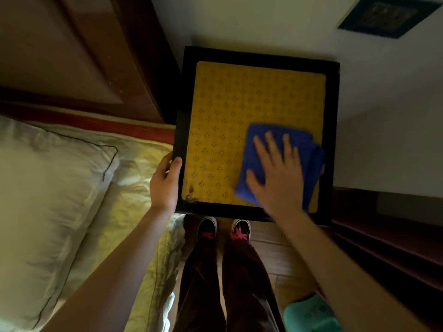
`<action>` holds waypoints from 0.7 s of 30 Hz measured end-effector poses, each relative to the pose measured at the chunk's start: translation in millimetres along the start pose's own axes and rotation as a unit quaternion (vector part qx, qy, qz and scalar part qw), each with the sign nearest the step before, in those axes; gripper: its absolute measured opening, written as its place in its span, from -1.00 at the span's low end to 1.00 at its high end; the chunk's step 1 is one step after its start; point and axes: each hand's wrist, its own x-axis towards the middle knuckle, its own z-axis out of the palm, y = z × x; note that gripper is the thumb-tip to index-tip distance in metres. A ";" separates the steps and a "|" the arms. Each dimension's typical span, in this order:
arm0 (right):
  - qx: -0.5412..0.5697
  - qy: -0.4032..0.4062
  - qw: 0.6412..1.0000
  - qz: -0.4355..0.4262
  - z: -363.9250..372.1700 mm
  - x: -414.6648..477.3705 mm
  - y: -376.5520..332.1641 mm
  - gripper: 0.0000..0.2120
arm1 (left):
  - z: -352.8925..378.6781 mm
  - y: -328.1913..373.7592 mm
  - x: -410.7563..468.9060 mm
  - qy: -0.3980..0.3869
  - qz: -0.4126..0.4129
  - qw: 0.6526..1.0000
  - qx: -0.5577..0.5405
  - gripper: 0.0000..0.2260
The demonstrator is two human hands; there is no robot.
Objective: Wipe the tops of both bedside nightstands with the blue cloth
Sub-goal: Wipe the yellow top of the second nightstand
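Note:
A black-framed nightstand point(260, 55) with a yellow patterned top point(239, 104) stands against the wall, right of the bed. The blue cloth point(309, 152) lies flat on the top's near right part. My right hand point(275, 168) presses flat on the cloth, fingers spread and blurred with motion. My left hand point(165, 180) grips the nightstand's left edge, thumb over the black rim. A small brown stain point(191, 195) marks the top's near left corner.
The bed with a white pillow point(48, 200) and pale sheet point(143, 212) lies at the left, its wooden headboard point(84, 51) behind. Dark wooden furniture point(388, 236) stands at the right. A teal object point(309, 315) sits near my right forearm. My shoes point(223, 228) stand on the wooden floor.

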 end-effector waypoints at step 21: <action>0.115 0.092 0.974 0.171 -38.2 60.8 -50.2 -0.32 | 0.3 6.3 -2.5 0.000 -0.021 1.000 0.013 -0.74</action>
